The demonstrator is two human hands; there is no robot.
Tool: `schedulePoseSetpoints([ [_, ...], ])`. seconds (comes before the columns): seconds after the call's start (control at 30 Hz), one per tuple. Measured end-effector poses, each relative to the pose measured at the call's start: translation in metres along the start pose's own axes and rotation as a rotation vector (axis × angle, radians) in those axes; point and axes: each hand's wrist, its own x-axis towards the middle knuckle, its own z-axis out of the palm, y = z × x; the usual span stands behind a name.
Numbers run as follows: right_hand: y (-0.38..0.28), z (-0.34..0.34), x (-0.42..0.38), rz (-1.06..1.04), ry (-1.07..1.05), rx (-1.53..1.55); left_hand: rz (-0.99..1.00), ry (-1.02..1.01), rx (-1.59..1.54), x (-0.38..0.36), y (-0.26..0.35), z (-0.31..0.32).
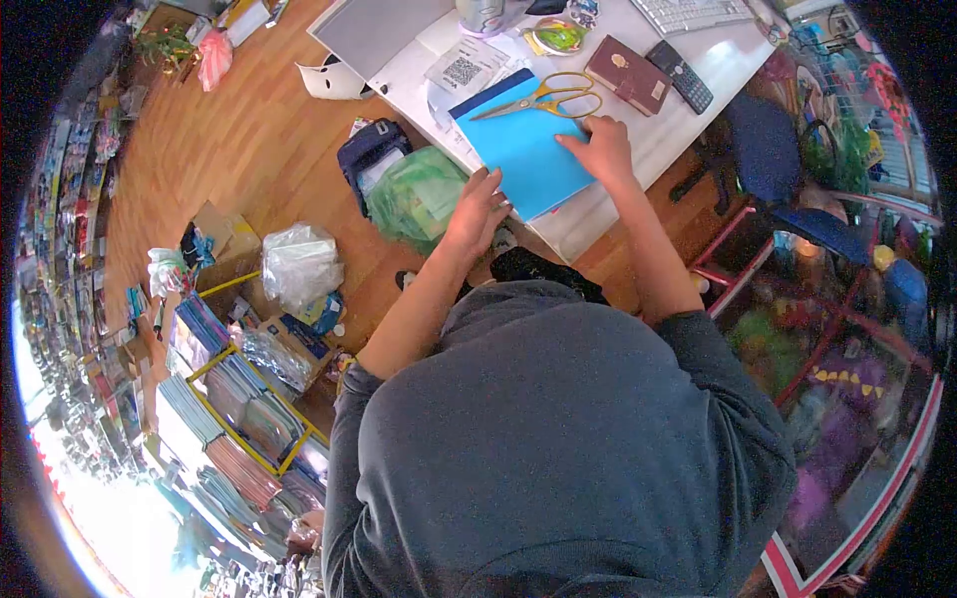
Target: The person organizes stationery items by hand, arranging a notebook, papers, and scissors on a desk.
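A light blue folder or booklet point(538, 164) with a dark blue strip along its far end lies on the white table. Scissors with yellow handles point(543, 101) rest across its upper part, blades pointing left. My left hand point(476, 214) is at the folder's left edge, its fingers apart and slightly bent. On the right edge is my right hand point(604, 151), thumb and forefinger spread, the thumb on the blue cover and the forefinger close to a scissor handle. Neither hand visibly grips anything, though some fingertips are hard to make out.
A dark red notebook point(628, 75), a black calculator point(680, 77), a QR code card point(464, 70) and a keyboard point(690, 14) occupy the table point(583, 231). A green plastic bag point(414, 199) stands on the floor to the left. A blue chair point(763, 149) is at the right.
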Motion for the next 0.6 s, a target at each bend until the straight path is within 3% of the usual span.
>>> schedulePoseSetpoints([
  [0.07,0.0,0.004,-0.013,-0.162,0.238,0.094,0.021,0.001,0.003,-0.002,0.0,-0.003],
  [0.17,-0.011,0.002,-0.038,-0.237,0.332,0.318,0.014,0.038,-0.006,-0.012,0.004,-0.006],
  [0.3,-0.003,0.012,-0.065,-0.234,0.303,0.537,-0.004,0.011,0.083,-0.035,0.006,-0.01],
  [0.47,0.032,0.028,-0.087,-0.144,0.217,0.53,-0.099,-0.058,0.109,-0.053,-0.008,0.0],
  [0.6,0.048,0.034,-0.094,-0.04,0.094,0.507,-0.143,0.034,0.11,-0.053,-0.024,-0.002],
])
